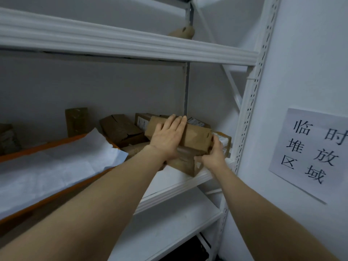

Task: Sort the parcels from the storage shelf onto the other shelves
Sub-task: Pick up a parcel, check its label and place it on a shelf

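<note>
A brown cardboard parcel lies on top of a pile of parcels at the right end of the white storage shelf. My left hand lies flat across its top with straight fingers. My right hand grips the parcel's near right corner, thumb underneath. Another brown parcel sits directly below it. More boxes crowd the shelf behind, some with white labels.
An orange tray lined with white paper fills the shelf's left part. One upright box stands at the back. A paper sign with characters hangs on the right wall. A small brown parcel sits on the upper shelf.
</note>
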The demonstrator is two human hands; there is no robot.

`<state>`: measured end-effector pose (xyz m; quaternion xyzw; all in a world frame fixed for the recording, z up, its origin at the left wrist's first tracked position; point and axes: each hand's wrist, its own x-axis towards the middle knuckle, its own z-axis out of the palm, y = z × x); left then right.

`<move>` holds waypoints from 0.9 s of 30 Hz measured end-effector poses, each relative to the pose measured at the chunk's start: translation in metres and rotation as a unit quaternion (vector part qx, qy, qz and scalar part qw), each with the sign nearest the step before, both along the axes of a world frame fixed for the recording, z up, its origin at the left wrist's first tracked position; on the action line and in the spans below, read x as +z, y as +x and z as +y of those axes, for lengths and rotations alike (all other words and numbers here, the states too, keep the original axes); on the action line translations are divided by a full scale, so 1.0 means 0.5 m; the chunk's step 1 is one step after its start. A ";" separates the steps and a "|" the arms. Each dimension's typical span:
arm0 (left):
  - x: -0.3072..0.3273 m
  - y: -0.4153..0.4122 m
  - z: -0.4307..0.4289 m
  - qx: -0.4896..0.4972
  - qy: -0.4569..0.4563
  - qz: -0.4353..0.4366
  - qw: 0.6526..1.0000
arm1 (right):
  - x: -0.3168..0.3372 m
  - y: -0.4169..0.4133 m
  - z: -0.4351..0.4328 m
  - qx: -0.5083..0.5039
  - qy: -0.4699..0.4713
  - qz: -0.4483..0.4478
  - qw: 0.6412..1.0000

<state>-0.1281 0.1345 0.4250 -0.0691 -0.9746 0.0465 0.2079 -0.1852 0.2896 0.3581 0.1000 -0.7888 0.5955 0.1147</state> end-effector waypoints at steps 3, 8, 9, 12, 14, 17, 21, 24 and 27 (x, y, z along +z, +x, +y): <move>0.044 -0.003 -0.003 0.016 -0.049 0.012 0.999 | 0.022 0.014 -0.002 0.014 0.015 0.021 1.000; 0.074 0.017 -0.049 0.021 -0.055 0.078 0.995 | 0.066 0.040 -0.033 0.057 -0.071 -0.038 0.995; 0.076 0.025 -0.065 0.025 -0.059 0.087 0.994 | 0.079 0.046 -0.044 0.064 -0.153 -0.096 0.982; 0.078 0.052 -0.115 0.058 -0.052 0.111 0.991 | 0.101 0.057 -0.081 0.104 -0.357 -0.248 0.894; 0.075 0.068 -0.151 0.078 -0.045 0.129 0.988 | 0.107 0.057 -0.113 0.149 -0.342 -0.315 0.873; 0.067 0.094 -0.201 0.093 -0.043 0.125 0.987 | 0.128 0.059 -0.178 0.218 -0.290 -0.337 0.869; 0.055 0.143 -0.285 0.153 -0.004 0.109 0.982 | 0.160 0.070 -0.282 0.232 -0.259 -0.321 0.881; 0.044 0.180 -0.348 0.254 0.090 0.078 0.960 | 0.171 0.081 -0.353 0.217 -0.211 -0.265 0.916; 0.020 0.207 -0.422 0.362 0.157 -0.034 0.918 | 0.179 0.098 -0.415 0.207 -0.111 -0.157 0.959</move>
